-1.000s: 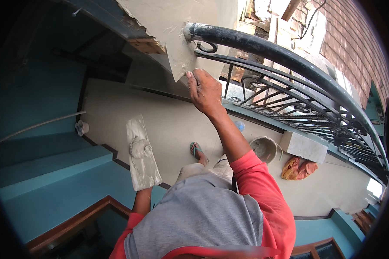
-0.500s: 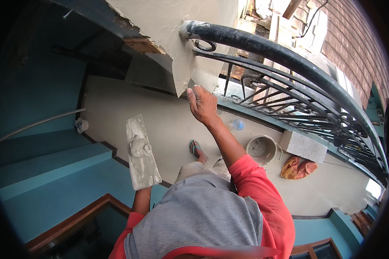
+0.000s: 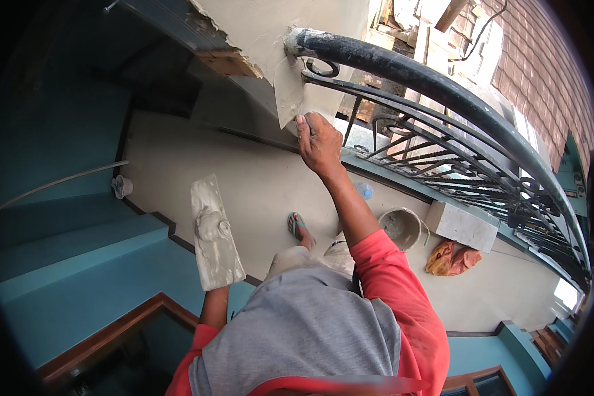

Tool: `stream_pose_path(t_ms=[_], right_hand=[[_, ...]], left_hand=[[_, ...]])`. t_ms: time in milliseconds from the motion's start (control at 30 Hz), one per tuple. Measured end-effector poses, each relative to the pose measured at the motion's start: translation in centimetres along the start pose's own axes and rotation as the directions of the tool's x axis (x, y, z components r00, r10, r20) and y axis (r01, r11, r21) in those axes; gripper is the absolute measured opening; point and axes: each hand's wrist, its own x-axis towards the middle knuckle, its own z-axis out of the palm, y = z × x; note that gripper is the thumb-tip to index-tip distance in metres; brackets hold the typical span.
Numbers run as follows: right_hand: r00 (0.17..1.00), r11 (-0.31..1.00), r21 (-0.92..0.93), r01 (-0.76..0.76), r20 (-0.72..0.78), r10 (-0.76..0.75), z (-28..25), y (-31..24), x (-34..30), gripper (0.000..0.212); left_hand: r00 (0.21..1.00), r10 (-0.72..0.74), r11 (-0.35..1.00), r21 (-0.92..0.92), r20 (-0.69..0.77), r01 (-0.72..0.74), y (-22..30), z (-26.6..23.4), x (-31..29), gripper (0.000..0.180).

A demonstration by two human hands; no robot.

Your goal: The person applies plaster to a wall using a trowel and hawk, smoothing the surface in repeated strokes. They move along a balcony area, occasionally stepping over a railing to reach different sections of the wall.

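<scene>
My right hand (image 3: 321, 145) is closed on a putty knife (image 3: 288, 104), thumb up. The knife's broad blade, pale like the plaster, lies at the lower end of a plastered wall (image 3: 261, 39); its outline blends with the wall and the handle is hidden in my fist. On the left, a long flat plastering board (image 3: 218, 254) rests level over my left hand, whose fingers are hidden beneath it; only the wrist (image 3: 214, 305) shows. A mound of wet grey plaster (image 3: 212, 226) sits on the board.
A black metal railing (image 3: 402, 63) curves along the right from the wall. Below it stand a plaster-stained bucket (image 3: 400, 229), a pale block (image 3: 462, 226), a crumpled orange bag (image 3: 453, 259) and a bluish plastic bottle (image 3: 363, 190). Teal steps (image 3: 79, 254) rise on the left.
My right hand has moved upward along the wall's lower end with the putty knife. The view has shifted slightly. My left hand and the board have stayed nearly still.
</scene>
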Motion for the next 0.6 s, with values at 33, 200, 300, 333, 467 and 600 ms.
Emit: stream_pose_path(t_ms=[33,200,300,333,467,600], right_hand=[[1.000,1.000,0.000,-0.001,0.001,0.001,0.1,0.1,0.1,0.030],[0.999,1.000,0.011,0.000,0.038,0.000,0.5,0.8,0.5,0.029],[0.998,0.999,0.026,-0.027,0.053,0.026,0.8,1.2,0.3,0.029],[0.998,0.999,0.032,-0.035,0.054,0.034,0.9,1.4,0.1,0.029],[0.993,0.996,0.008,-0.086,0.082,0.085,1.6,2.4,-1.1,0.030],[0.987,0.990,0.038,-0.135,0.091,0.131,2.8,3.7,-2.7,0.032]], left_hand=[[1.000,0.002,1.000,-0.003,-0.002,-0.002,0.0,-0.1,-0.1,0.072],[1.000,-0.008,1.000,-0.013,-0.008,0.008,0.2,-0.2,-0.4,0.072],[1.000,-0.018,1.000,-0.016,-0.009,0.017,0.2,-0.2,-0.5,0.072],[1.000,-0.018,1.000,-0.016,-0.011,0.018,0.3,-0.2,-0.5,0.072],[1.000,-0.028,0.999,-0.015,-0.006,0.028,0.4,-0.1,-0.3,0.072],[1.000,-0.031,0.999,-0.008,0.001,0.031,0.5,0.1,0.0,0.073]])
